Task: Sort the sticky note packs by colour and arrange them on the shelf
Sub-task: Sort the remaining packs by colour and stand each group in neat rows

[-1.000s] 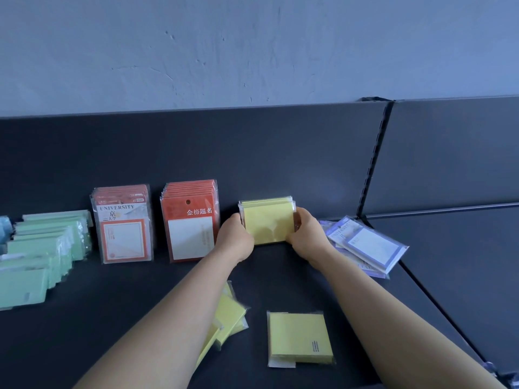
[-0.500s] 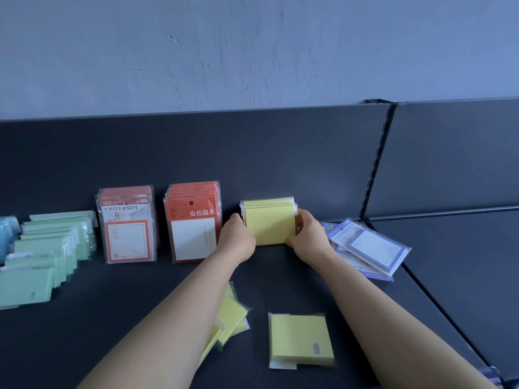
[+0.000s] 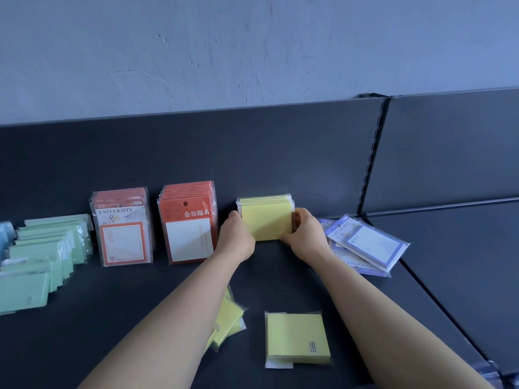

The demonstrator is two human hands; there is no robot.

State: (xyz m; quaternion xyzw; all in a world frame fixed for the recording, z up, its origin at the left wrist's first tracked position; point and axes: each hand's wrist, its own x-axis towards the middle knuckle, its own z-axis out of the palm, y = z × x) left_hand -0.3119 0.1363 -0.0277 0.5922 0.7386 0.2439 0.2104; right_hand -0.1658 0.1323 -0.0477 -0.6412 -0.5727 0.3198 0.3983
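A row of yellow sticky note packs stands upright against the dark shelf back. My left hand grips its left side and my right hand grips its right side. Nearer me, one yellow pack lies flat, and more yellow packs lie partly hidden under my left forearm. Two upright rows of red packs stand left of the yellow row. Green packs stand in rows at the far left. Purple packs lie in a loose pile to the right.
A slotted upright splits the shelf back, with another shelf bay to its right. Blue packs peek in at the left edge. A grey wall rises behind the shelf.
Both hands stay on the sides of the yellow row; the view has shifted slightly, and the packs have hardly moved.
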